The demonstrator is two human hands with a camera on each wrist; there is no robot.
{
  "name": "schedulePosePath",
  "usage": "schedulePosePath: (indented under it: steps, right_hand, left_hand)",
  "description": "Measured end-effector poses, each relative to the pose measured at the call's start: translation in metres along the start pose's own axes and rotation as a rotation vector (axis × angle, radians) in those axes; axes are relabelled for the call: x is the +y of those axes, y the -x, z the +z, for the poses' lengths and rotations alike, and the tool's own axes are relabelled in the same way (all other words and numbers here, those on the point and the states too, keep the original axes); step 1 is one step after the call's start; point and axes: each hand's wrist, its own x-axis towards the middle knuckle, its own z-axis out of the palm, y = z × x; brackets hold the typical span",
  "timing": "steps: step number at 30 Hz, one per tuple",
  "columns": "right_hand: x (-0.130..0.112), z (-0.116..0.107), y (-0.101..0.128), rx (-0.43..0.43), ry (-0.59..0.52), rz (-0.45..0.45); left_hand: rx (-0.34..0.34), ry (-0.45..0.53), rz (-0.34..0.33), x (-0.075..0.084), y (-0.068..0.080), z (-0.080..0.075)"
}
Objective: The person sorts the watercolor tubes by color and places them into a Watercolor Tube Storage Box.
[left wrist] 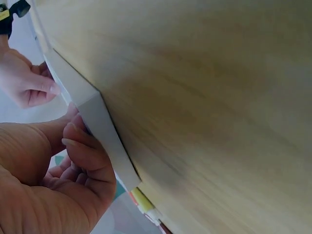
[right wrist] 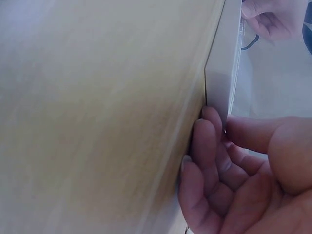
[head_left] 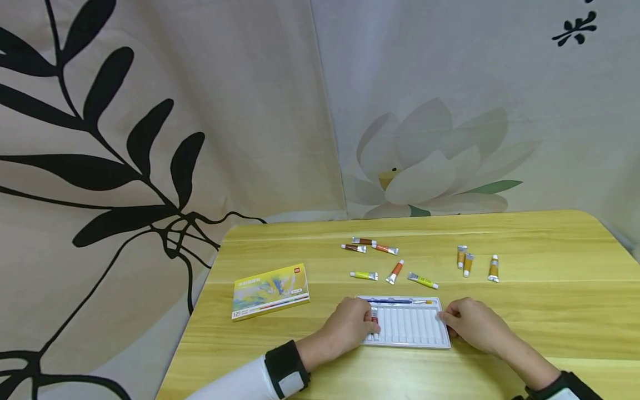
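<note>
Right now I have both hands at the white paint tray, which lies flat on the worktop in the lower middle of the head view. My left hand sits at the tray's left end with its fingers curled over a dark red paint tube lying in the leftmost slot, thumb against the tray edge. My right hand pinches the tray's right rim; the right wrist view shows its fingertips tucked at the edge, thumb opposite. A blue brush lies in the tray's top channel.

To do this well, I judge the right-hand grip should keep the tray from sliding while the left presses the tube straight down into its groove, not angled across the ridges. Loose paint tubes lie scattered above the tray, and the yellow paint box sits to the left.
</note>
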Motion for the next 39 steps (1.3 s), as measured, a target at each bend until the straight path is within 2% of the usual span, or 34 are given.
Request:
schedulePosePath:
  steps: [25, 32, 36, 39]
  right_hand:
    - [0.0, -0.001, 0.0, -0.013, -0.023, 0.005]
    - [0.0, -0.001, 0.001, -0.017, -0.028, -0.006]
    - [0.0, -0.001, 0.0, -0.015, -0.031, -0.008]
    - [0.0, -0.001, 0.0, -0.016, -0.028, -0.01]
  left_hand:
    - [0.001, 0.0, -0.018, 0.0, -0.002, -0.002]
    - [-0.007, -0.027, -0.015, 0.001, -0.002, -0.004]
    - [0.029, -0.02, 0.004, 0.001, -0.008, -0.011]
    - [0.096, -0.052, 0.028, -0.003, -0.018, -0.019]
